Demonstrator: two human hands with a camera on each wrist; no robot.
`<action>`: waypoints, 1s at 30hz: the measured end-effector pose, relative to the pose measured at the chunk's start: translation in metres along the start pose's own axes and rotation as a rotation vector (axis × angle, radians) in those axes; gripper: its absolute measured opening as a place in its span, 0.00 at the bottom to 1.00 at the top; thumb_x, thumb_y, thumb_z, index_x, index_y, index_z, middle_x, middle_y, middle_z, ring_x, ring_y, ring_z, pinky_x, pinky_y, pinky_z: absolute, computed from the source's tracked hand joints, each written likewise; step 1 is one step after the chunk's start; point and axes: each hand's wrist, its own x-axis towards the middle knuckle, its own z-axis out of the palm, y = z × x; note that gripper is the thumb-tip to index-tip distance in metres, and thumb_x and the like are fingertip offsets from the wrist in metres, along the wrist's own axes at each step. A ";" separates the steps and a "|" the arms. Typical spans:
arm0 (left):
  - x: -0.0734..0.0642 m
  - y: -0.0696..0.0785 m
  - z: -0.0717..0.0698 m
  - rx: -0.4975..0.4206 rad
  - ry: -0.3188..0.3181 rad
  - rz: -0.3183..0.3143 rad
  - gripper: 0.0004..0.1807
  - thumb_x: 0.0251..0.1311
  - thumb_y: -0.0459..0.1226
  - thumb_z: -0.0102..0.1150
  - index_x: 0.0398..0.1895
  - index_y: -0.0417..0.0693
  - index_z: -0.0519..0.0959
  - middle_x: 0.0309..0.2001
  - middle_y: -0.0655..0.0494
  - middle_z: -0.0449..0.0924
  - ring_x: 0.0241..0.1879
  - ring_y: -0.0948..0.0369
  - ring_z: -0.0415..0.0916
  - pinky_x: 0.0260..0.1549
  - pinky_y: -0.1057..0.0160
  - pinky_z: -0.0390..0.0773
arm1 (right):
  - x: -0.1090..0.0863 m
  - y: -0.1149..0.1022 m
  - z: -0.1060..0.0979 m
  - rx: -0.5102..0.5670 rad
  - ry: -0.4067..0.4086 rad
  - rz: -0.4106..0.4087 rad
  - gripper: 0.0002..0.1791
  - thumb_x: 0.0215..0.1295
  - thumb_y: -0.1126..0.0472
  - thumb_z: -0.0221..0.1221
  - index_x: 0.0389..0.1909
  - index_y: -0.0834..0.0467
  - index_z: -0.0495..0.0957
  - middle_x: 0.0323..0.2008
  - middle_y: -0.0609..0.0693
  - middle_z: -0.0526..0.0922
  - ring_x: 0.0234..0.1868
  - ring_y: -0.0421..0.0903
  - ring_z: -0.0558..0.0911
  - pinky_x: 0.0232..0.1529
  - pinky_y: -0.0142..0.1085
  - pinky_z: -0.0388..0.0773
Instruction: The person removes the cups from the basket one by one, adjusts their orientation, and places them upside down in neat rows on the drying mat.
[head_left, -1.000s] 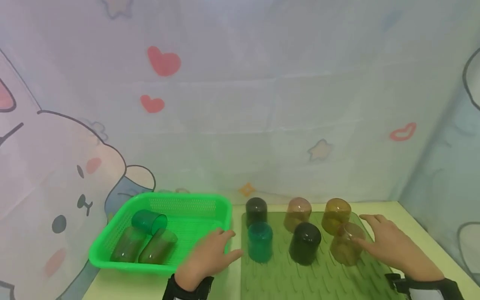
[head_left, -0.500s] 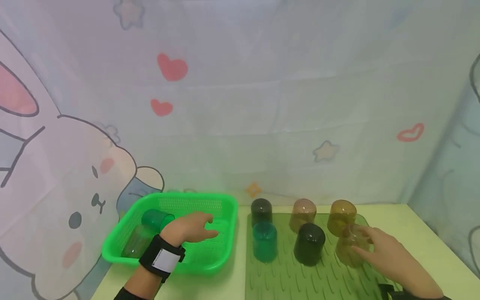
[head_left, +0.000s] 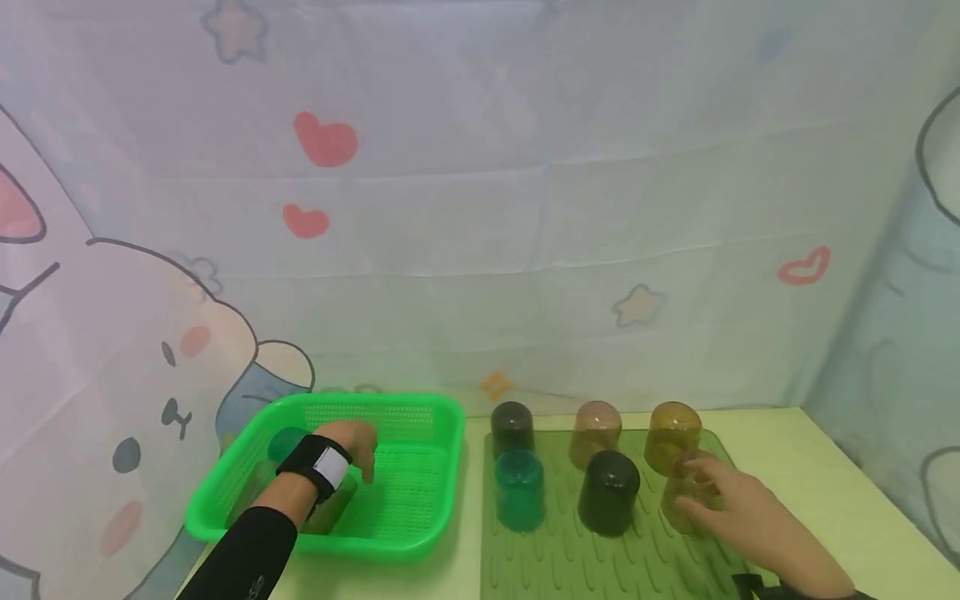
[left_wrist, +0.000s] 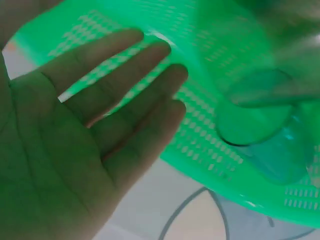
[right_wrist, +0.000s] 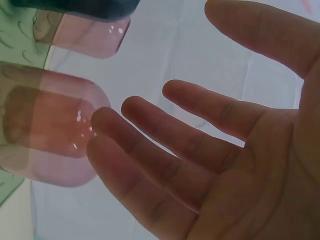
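Observation:
My left hand hovers over the green plastic basket, fingers extended and holding nothing. In the left wrist view a teal tumbler lies on its side beyond the fingertips; a blurred translucent tumbler shows above it. Part of the basket's tumblers is hidden behind my wrist in the head view. At the mat's right side, my right hand is beside an upside-down pale pink tumbler. Its fingers are spread and gently bent in the right wrist view, tips at the tumbler's base; contact is unclear.
Several upturned tumblers stand in two rows on a green ridged mat: a dark one, a teal one, an amber one, a pink one and a grey one. A printed cloth hangs behind.
My left hand has moved left from the basket's right edge to above the tumblers in it. The right hand has come slightly left, closer over the pale pink tumbler.

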 end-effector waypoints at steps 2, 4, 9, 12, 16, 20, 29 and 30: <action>0.000 -0.002 0.003 0.050 -0.033 -0.023 0.14 0.47 0.37 0.73 0.37 0.43 0.82 0.39 0.51 0.80 0.41 0.50 0.77 0.40 0.52 0.78 | 0.000 0.000 0.001 0.018 -0.018 0.006 0.24 0.60 0.55 0.64 0.53 0.64 0.73 0.50 0.60 0.78 0.44 0.58 0.80 0.38 0.48 0.79; -0.005 -0.003 0.004 0.089 -0.042 -0.033 0.09 0.46 0.36 0.74 0.30 0.46 0.83 0.34 0.54 0.79 0.36 0.53 0.77 0.37 0.54 0.79 | 0.000 -0.001 0.001 0.026 -0.035 0.015 0.25 0.60 0.54 0.64 0.54 0.65 0.72 0.51 0.61 0.77 0.44 0.58 0.80 0.38 0.48 0.79; -0.023 -0.005 0.007 0.191 0.104 0.040 0.20 0.48 0.28 0.69 0.07 0.49 0.71 0.13 0.59 0.64 0.16 0.61 0.61 0.17 0.64 0.65 | -0.001 -0.001 -0.002 0.034 -0.041 0.026 0.25 0.59 0.54 0.65 0.53 0.63 0.73 0.51 0.60 0.78 0.43 0.57 0.80 0.38 0.47 0.80; -0.025 -0.005 0.007 0.191 0.162 0.063 0.24 0.52 0.25 0.63 0.06 0.50 0.63 0.11 0.59 0.56 0.15 0.62 0.52 0.18 0.65 0.54 | -0.001 -0.001 -0.005 0.027 -0.041 0.025 0.25 0.59 0.54 0.65 0.53 0.62 0.73 0.50 0.59 0.78 0.43 0.56 0.81 0.37 0.47 0.80; -0.017 -0.005 0.003 0.158 0.108 0.015 0.20 0.54 0.25 0.61 0.11 0.49 0.67 0.17 0.56 0.65 0.19 0.61 0.57 0.20 0.64 0.57 | -0.001 0.000 -0.007 0.016 -0.048 0.033 0.24 0.60 0.55 0.64 0.54 0.63 0.73 0.49 0.60 0.79 0.43 0.56 0.81 0.36 0.47 0.80; -0.007 -0.009 0.003 0.087 0.109 0.007 0.15 0.57 0.25 0.57 0.16 0.48 0.70 0.21 0.54 0.68 0.21 0.60 0.60 0.21 0.63 0.60 | 0.001 0.001 -0.008 0.008 -0.057 0.037 0.26 0.60 0.54 0.64 0.54 0.64 0.72 0.49 0.61 0.78 0.43 0.57 0.81 0.35 0.46 0.80; 0.001 -0.023 0.000 -0.184 0.199 0.154 0.21 0.53 0.21 0.47 0.15 0.51 0.54 0.18 0.59 0.46 0.19 0.62 0.42 0.21 0.64 0.48 | 0.002 0.002 -0.005 0.009 -0.069 0.048 0.29 0.60 0.50 0.64 0.55 0.65 0.72 0.51 0.62 0.77 0.43 0.57 0.81 0.36 0.47 0.80; 0.000 -0.025 -0.001 -0.209 0.218 0.170 0.19 0.53 0.22 0.48 0.16 0.50 0.56 0.18 0.58 0.49 0.19 0.62 0.44 0.21 0.63 0.50 | 0.002 0.002 -0.005 0.006 -0.067 0.045 0.29 0.60 0.49 0.64 0.55 0.65 0.72 0.51 0.62 0.77 0.43 0.57 0.81 0.36 0.47 0.80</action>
